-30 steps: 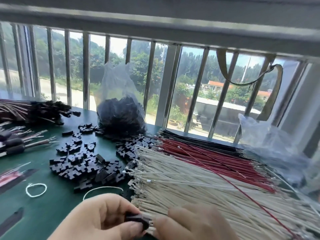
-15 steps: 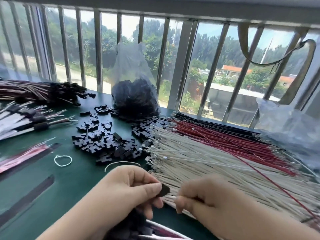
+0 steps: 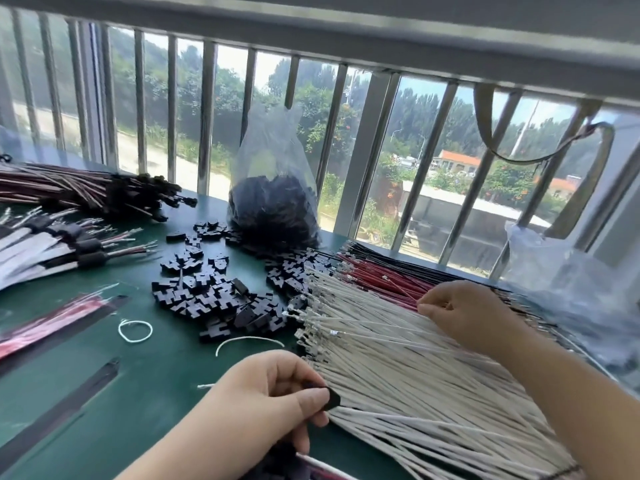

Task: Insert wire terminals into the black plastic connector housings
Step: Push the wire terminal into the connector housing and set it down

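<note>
Barred window panes run along the far side, with trees and low buildings beyond, and a dark green surface fills the near ground. At about 6 o'clock the left hand is curled, its thumb and forefinger pinching one small black connector housing, which sits right at the near edge of the fanned white wires; a white wire touches the housing from the 3 o'clock side. Over at 3 o'clock the right hand rests on the wire spread where white meets the red wires, its fingertips drawn together in a pinch at the wires there; which strand it has is too fine to tell. The two hands are well apart, the right one up toward 1 o'clock from the left. Black wires lie along the far side of the red ones. A loose pile of black housings lies at 11 o'clock from the left hand, near the terminal ends of the white wires. Behind the pile, at 12 o'clock, stands a clear plastic bag of housings. Finished harnesses lie at 10 o'clock, and a small loop of white string lies at 9 o'clock of the pile
</note>
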A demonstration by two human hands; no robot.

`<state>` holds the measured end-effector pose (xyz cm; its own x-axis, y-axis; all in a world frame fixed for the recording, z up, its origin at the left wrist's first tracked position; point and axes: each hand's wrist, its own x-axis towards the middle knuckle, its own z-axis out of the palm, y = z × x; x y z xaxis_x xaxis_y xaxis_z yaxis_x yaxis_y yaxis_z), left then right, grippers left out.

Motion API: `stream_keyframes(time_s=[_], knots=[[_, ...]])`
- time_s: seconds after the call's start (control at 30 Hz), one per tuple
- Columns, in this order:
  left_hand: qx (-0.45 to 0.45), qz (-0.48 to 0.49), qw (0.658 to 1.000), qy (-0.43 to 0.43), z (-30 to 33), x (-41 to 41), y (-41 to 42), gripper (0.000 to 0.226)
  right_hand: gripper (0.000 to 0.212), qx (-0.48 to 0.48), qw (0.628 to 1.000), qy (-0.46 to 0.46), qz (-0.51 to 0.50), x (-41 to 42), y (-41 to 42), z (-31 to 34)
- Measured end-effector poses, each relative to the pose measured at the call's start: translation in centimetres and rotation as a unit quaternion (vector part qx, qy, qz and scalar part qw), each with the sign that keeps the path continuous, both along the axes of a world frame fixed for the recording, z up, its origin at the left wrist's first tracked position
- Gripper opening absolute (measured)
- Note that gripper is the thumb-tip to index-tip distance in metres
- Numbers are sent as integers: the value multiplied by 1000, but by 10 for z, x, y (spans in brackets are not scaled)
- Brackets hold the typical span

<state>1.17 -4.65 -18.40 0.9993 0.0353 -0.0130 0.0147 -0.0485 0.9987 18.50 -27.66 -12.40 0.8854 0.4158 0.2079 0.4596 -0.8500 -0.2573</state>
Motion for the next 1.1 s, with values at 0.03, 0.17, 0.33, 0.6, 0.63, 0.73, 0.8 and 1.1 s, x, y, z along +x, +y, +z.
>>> stream_keyframes(time_s=[0.03,0.17,0.33,0.6,0.63,0.73,0.8,1.1], knots=[[-1,3,1000,-2,-1,0,0,5,6,-11,1000,0,-4,6,3,-1],[-2,6,1000,-11,-4,0,0,3,7,-69,997,-28,-4,20,19,-4],[-10,11,1000,-18,-5,-1,-1,5,13,-83,996,5,10,32,36,-5],[-5,5,1000,-23,-5,-2,-1,4,13,-4,1000,6,-3,44,55,-10],[-5,3,1000,-21,-4,-2,-1,4,14,-3,1000,9,-5,46,56,-10],[-7,2,1000,-18,-3,-2,-1,5,15,-19,999,46,-13,51,56,-5],[-6,2,1000,-19,-2,-2,-2,5,9,-13,997,74,-13,52,54,-2],[-53,46,997,-22,2,-3,0,1,17,207,978,-15,12,32,39,5]])
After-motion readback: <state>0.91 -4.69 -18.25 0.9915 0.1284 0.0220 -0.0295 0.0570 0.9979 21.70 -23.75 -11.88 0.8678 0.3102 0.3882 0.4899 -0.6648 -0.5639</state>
